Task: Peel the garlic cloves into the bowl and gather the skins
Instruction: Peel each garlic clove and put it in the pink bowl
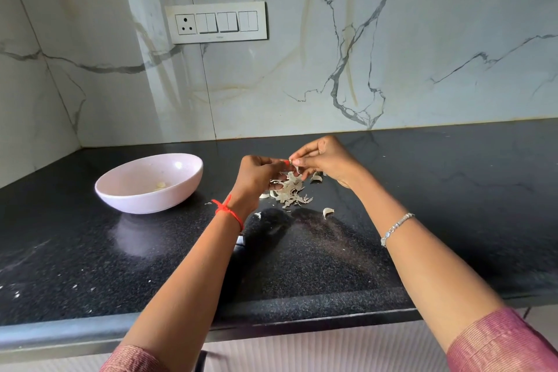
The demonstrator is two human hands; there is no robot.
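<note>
Garlic clove point(291, 162) sits pinched between left hand point(259, 173) and right hand point(324, 160) above the skin pile point(290, 190), so peelings likely land together.

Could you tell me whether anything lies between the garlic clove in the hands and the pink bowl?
Nothing visible does. The left hand and right hand pinch the garlic clove above the skins; only counter lies between it and the open bowl to the left.

Pink bowl point(145, 200) with peeled cloves point(160, 185), left of papery skin pile point(290, 190).
</note>
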